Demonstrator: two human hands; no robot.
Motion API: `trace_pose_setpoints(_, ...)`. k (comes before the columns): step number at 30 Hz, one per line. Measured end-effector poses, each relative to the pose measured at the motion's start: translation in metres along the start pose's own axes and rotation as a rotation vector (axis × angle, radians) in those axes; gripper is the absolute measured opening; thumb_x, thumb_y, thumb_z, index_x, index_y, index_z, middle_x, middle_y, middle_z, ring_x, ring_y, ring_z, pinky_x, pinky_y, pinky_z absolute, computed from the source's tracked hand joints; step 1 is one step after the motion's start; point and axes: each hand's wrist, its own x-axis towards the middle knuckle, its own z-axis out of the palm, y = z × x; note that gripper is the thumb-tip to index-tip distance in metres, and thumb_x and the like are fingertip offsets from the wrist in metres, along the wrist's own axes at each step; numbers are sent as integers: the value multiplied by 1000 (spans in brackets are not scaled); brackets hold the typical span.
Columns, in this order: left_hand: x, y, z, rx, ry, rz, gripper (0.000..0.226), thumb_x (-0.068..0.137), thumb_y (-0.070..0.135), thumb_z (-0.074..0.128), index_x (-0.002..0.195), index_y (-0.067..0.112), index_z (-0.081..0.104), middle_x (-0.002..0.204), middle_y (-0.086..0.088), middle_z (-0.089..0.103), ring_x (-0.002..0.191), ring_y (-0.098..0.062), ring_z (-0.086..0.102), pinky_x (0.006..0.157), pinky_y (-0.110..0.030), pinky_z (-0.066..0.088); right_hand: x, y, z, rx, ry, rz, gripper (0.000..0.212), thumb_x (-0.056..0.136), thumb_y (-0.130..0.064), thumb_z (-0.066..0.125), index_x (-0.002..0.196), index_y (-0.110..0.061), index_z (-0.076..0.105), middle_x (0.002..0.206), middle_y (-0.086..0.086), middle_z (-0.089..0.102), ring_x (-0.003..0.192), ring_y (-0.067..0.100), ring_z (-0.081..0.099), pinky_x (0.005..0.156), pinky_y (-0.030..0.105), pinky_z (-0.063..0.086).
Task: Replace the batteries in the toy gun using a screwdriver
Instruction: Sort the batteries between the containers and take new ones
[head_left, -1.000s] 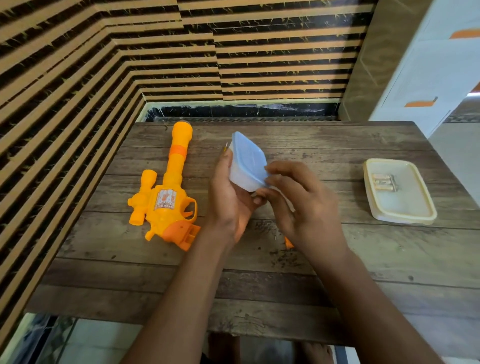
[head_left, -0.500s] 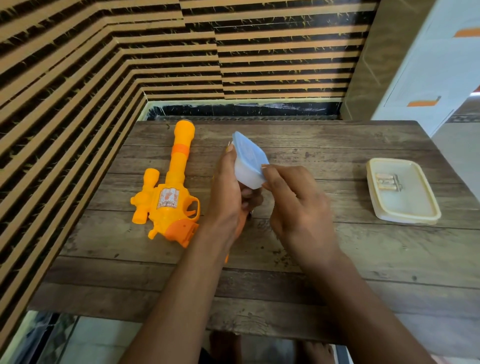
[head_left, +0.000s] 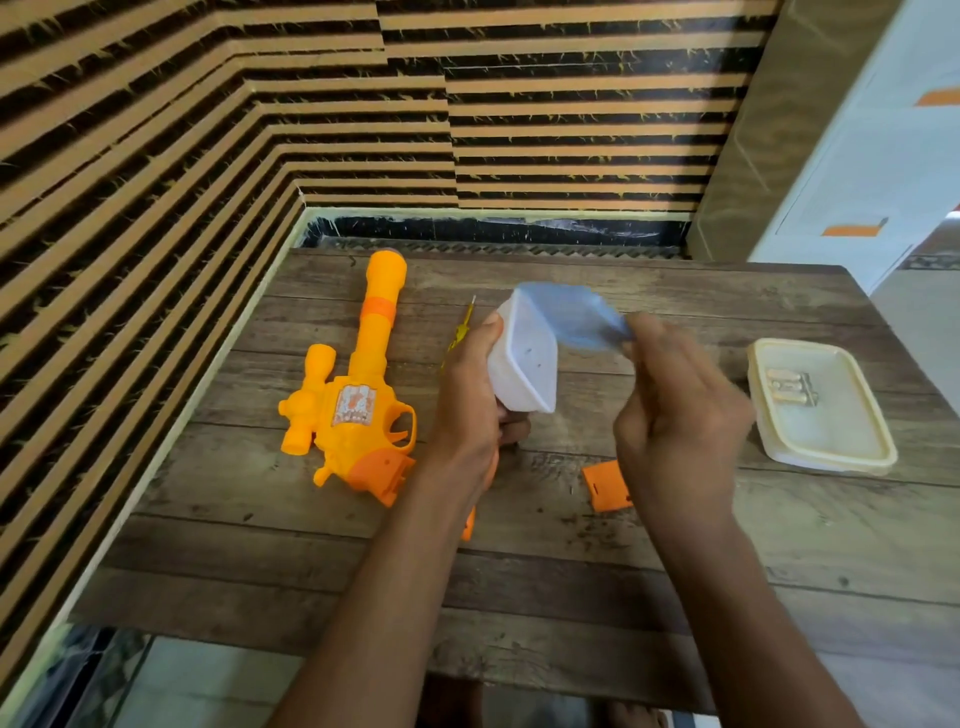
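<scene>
An orange and yellow toy gun lies on the wooden table at the left, barrel pointing away. My left hand grips a small white plastic box, tilted on its side. My right hand pinches the box's blue lid, peeled partly off. A yellow screwdriver lies behind my left hand, mostly hidden. An orange battery cover rests on the table under my right hand. Old batteries sit in a cream tray at the right.
Striped walls close in the table's left and far sides. A white cabinet with orange handles stands at the back right. A small orange piece shows beside my left forearm.
My right hand has pulled the blue lid up and to the right, off the white box. The orange battery cover is now uncovered on the table.
</scene>
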Motion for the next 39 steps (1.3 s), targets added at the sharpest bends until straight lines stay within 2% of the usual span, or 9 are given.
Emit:
trace_pose_setpoints(4, 1, -1, -1, 19, -20, -18, 46, 107, 45, 38, 111, 8, 63, 68, -6, 52, 31, -3, 32, 36, -13, 19, 12, 12, -1, 12, 97, 85, 16, 99, 1, 61, 109, 3, 74, 92, 13, 75, 80, 25, 71, 76, 24, 49)
trace_pose_setpoints(11, 1, -9, 11, 26, -116, -83, 48, 108, 50, 34, 108, 11, 62, 70, -4, 56, 42, -6, 33, 38, -17, 21, 17, 20, -4, -57, 196, 105, 14, 100, -4, 63, 106, 2, 74, 92, 13, 77, 80, 31, 74, 72, 33, 50)
trace_pose_setpoints(15, 5, -18, 21, 136, -151, -174, 47, 110, 48, 37, 119, 9, 61, 66, -5, 58, 48, -13, 47, 43, -22, 35, 17, 30, -7, -73, 186, 139, 13, 96, -5, 66, 104, 0, 75, 92, 12, 77, 78, 32, 75, 69, 39, 52)
trace_pose_setpoints(17, 6, -23, 26, 191, -147, -179, 46, 111, 43, 38, 125, 5, 60, 70, -8, 63, 49, -15, 52, 43, -23, 37, 16, 36, -9, -68, 166, 157, 12, 93, -3, 67, 102, 0, 75, 91, 13, 78, 78, 32, 75, 71, 38, 55)
trace_pose_setpoints(21, 10, -33, 36, 237, -124, -149, 43, 113, 36, 38, 128, 0, 57, 78, -18, 66, 50, -20, 58, 40, -23, 39, 12, 47, -9, -2, 64, 295, 12, 90, -4, 66, 99, -6, 74, 85, 11, 77, 75, 31, 74, 72, 47, 60)
trace_pose_setpoints(27, 11, -50, 57, 395, -70, -78, 35, 114, 28, 38, 99, 7, 62, 69, -18, 67, 46, -18, 60, 43, -24, 44, 8, 54, -8, 24, -9, 414, 13, 86, -2, 66, 93, -10, 73, 82, 7, 75, 76, 27, 71, 72, 37, 54)
trace_pose_setpoints(31, 11, -56, 58, 526, 2, 62, 41, 113, 34, 39, 91, 12, 66, 74, -22, 74, 53, -26, 69, 54, -31, 59, 7, 52, -6, 29, -68, 469, 10, 84, -4, 68, 90, -11, 73, 79, 2, 73, 77, 23, 70, 73, 30, 49)
trace_pose_setpoints(35, 13, -59, 53, 560, 51, 95, 35, 111, 28, 43, 99, 10, 69, 89, -16, 78, 65, -30, 78, 76, -54, 65, 8, 51, -6, 54, -106, 479, 11, 83, -2, 68, 88, -11, 73, 77, -1, 70, 74, 20, 66, 67, 21, 40)
trace_pose_setpoints(39, 12, -58, 49, 611, 44, 96, 25, 108, 12, 47, 98, 6, 69, 84, -12, 78, 67, -27, 79, 78, -53, 65, 7, 49, -5, 24, -144, 456, 13, 82, -1, 69, 90, -9, 76, 83, 4, 77, 75, 23, 68, 66, 19, 37)
